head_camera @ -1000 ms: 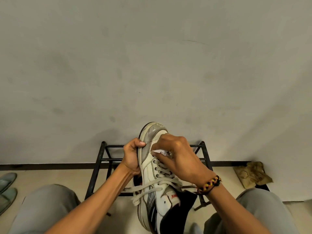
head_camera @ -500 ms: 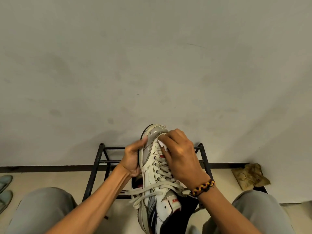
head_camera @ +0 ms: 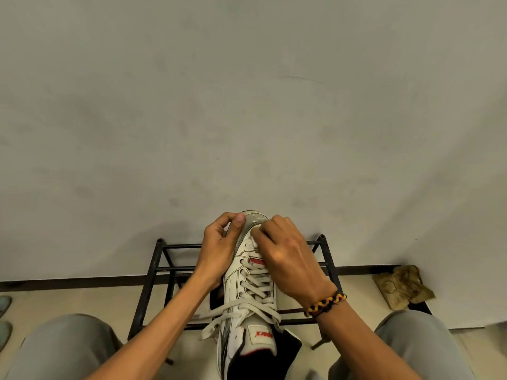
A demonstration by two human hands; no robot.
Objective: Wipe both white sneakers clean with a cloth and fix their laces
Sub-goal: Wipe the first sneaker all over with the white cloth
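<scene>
- While the person sits with both grey-trousered knees (head_camera: 63, 349) at the lower corners of the view, 1 white leather sneaker with grey side stripes (head_camera: 248, 292) is held up between them, toe pointing away toward the wall and heel nearest the camera.
- The left hand (head_camera: 219, 250) grips the sneaker's left side near the toe, fingers curled round the edge of the sole and the thumb laid on the grey toe cap, so it is clamped on the shoe.
- The right hand (head_camera: 288, 256) lies over the front of the upper, fingers bunched together and pressed down on a small white cloth (head_camera: 256, 238), of which only a scrap shows beneath the fingertips, just behind the toe cap.
- A braided yellow, red and black wristband (head_camera: 325, 304) circles the right wrist.
- The off-white flat laces (head_camera: 255, 283) cross the eyelets in loose rows, and 2 slack ends trail off the sneaker's left side near the tongue.
- The tongue carries a white tab with red lettering (head_camera: 260, 335), and the collar lining is black.
- Behind the shoe stands a low black metal rack of thin bars (head_camera: 162, 270), set against the pale grey wall (head_camera: 247, 105).
- A crumpled brown paper bag (head_camera: 400, 286) lies on the floor to the right of the rack, well apart from the hands.
- Parts of 2 teal slippers (head_camera: 4, 316) show at the left edge.
</scene>
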